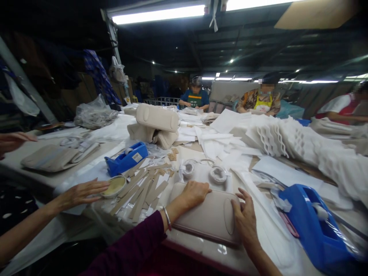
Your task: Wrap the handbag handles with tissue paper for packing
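Observation:
A beige padded case [201, 214] with an oval patch near each end lies at the table's front edge. My left hand [195, 195], with a bracelet at the wrist, rests on its top with the fingers curled in; what they hold, if anything, is hidden. At the case's right end is my right hand [244, 211], its fingers apart and the thumb near the oval patch. Just behind the case, two white wrapped coils [218, 174] lie on clear plastic.
A co-worker's hand [84, 193] reaches in from the left near a round tin [114, 186]. Blue tape dispensers stand at left [126, 158] and right [313, 226]. Cardboard strips [143, 191], stacked beige cases [157, 118] and white foam sheets [301, 142] lie around. People work at the back.

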Available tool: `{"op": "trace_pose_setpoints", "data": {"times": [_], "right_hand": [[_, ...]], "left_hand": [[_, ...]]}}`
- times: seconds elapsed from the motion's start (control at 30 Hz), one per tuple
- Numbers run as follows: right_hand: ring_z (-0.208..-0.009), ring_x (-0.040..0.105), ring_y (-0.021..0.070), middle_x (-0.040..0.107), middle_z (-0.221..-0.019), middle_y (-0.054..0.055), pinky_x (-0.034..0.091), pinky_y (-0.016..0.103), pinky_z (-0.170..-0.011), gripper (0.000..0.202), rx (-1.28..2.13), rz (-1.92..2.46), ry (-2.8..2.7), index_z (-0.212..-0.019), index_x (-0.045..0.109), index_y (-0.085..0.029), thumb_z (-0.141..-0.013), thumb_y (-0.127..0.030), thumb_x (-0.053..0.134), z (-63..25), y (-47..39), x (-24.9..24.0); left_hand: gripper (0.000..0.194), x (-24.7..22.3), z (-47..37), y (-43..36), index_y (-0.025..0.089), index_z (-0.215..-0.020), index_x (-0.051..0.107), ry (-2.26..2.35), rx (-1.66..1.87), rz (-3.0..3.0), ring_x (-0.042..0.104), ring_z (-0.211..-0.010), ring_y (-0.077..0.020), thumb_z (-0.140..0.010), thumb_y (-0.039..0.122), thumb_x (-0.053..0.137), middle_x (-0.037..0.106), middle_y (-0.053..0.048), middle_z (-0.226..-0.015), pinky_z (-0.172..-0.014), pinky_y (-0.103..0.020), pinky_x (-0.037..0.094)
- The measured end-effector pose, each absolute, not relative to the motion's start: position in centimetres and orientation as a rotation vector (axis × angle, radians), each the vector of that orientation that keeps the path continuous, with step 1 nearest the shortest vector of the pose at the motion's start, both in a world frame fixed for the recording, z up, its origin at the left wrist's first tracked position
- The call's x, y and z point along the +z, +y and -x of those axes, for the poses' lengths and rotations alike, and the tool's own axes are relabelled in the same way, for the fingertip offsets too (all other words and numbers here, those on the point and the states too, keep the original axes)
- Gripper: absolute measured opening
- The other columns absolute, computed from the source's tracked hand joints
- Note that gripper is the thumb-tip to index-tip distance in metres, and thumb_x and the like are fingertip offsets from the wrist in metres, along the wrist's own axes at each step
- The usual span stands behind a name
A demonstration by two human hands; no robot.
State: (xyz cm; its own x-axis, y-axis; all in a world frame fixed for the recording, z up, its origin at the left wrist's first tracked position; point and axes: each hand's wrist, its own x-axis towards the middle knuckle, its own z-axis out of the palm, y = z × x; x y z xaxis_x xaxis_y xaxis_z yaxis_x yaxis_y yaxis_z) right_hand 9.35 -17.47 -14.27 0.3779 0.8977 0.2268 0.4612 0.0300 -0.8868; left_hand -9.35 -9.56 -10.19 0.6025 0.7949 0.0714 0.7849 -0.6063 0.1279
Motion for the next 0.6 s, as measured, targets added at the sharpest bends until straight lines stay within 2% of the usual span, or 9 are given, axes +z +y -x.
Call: {"op": "trace_pose_setpoints", "data": {"times": [0.13, 0.27, 0.37, 0.43, 0.53, 0.6], "right_hand": [[-0.105, 0.05, 0.0243, 0.05, -0.116, 0.009, 0.039, 0.038, -0.093, 0.045, 0.385, 1.571, -1.244, -0.127, 0.04, -0.02, -0.085, -0.035, 0.039, -7.8, -16.5, -14.0], [-0.111, 0.046, 0.0247, 0.049, -0.115, 0.011, 0.036, 0.04, -0.098, 0.036, 0.188, 1.577, -1.408, -0.119, 0.048, -0.018, -0.086, -0.021, 0.035, -6.7, -16.0, -13.0], [-0.117, 0.042, 0.0285, 0.047, -0.124, 0.014, 0.034, 0.046, -0.098, 0.042, -0.094, 1.652, -1.558, -0.117, 0.054, -0.016, -0.08, -0.008, 0.036, -5.2, -16.1, -11.8], [-0.118, 0.042, 0.0269, 0.049, -0.125, 0.013, 0.035, 0.043, -0.098, 0.049, -0.204, 1.6, -1.689, -0.119, 0.053, -0.015, -0.076, -0.002, 0.036, -3.5, -16.0, -11.5], [-0.111, 0.048, 0.0223, 0.055, -0.12, 0.012, 0.04, 0.036, -0.095, 0.057, -0.262, 1.492, -1.794, -0.124, 0.049, -0.014, -0.071, 0.003, 0.035, -0.7, -15.3, -12.0], [-0.105, 0.051, 0.0231, 0.058, -0.114, 0.011, 0.042, 0.037, -0.092, 0.057, -0.316, 1.509, -1.781, -0.124, 0.049, -0.014, -0.071, 0.003, 0.037, 0.8, -14.4, -12.8]], "left_hand": [[0.042, -9.8, 10.5, -9.3, 0.019, -0.096, 0.057, 1.424, 0.154, -2.723, 0.065, -0.082, -0.0279, -0.093, 0.045, 0.024, 0.069, -0.011, -0.088, -0.065, -0.034, 0.045], [0.037, -9.4, 11.0, -9.3, 0.019, -0.096, 0.057, 1.474, 0.136, -2.72, 0.065, -0.083, -0.025, -0.094, 0.041, 0.027, 0.069, -0.01, -0.089, -0.067, -0.032, 0.044], [0.036, -9.6, 11.0, -9.5, 0.019, -0.094, 0.057, 1.471, 0.172, -2.739, 0.065, -0.081, -0.0236, -0.094, 0.039, 0.027, 0.069, -0.008, -0.085, -0.067, -0.031, 0.044], [0.035, -9.9, 11.0, -9.6, 0.02, -0.096, 0.057, 1.448, 0.221, -2.747, 0.065, -0.081, -0.0235, -0.094, 0.038, 0.028, 0.069, -0.007, -0.085, -0.067, -0.032, 0.045], [0.029, -10.7, 11.2, -9.4, 0.02, -0.105, 0.056, 1.392, 0.267, -2.756, 0.064, -0.085, -0.0235, -0.094, 0.027, 0.031, 0.069, -0.007, -0.092, -0.072, -0.034, 0.045], [0.029, -11.2, 11.3, -9.1, 0.018, -0.109, 0.056, 1.377, 0.25, -2.759, 0.063, -0.087, -0.0243, -0.091, 0.019, 0.033, 0.068, -0.009, -0.097, -0.074, -0.036, 0.045]]}}
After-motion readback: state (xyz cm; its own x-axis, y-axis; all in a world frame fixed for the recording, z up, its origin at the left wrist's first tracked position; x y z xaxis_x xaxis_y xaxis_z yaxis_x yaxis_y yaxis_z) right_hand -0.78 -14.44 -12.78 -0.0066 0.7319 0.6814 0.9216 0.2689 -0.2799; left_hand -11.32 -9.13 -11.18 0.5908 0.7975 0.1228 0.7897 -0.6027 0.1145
